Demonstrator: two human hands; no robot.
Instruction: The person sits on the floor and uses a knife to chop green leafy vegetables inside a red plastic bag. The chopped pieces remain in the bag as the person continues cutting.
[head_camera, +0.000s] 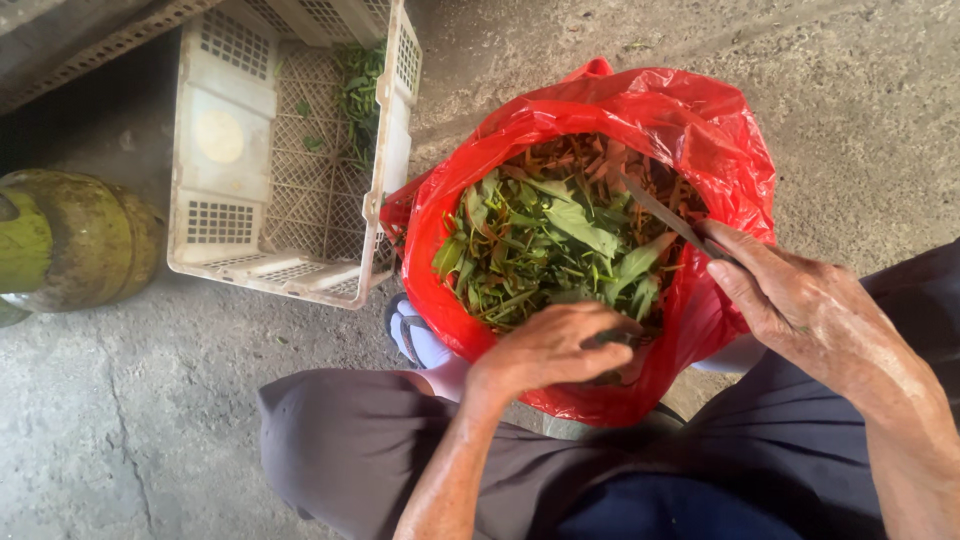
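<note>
A red plastic bag (690, 130) stands open between my knees, filled with cut green leaves (545, 245) and some orange-brown pieces at the back. My left hand (555, 350) is closed over a bunch of green stems at the bag's near rim. My right hand (800, 305) grips a knife (660, 212), its thin blade reaching out over the leaves towards the upper left.
A white plastic crate (225, 150) with a few green scraps inside lies on the concrete floor to the upper left. A green gas cylinder (70, 240) rests at the far left. A sandalled foot (420, 340) shows below the bag.
</note>
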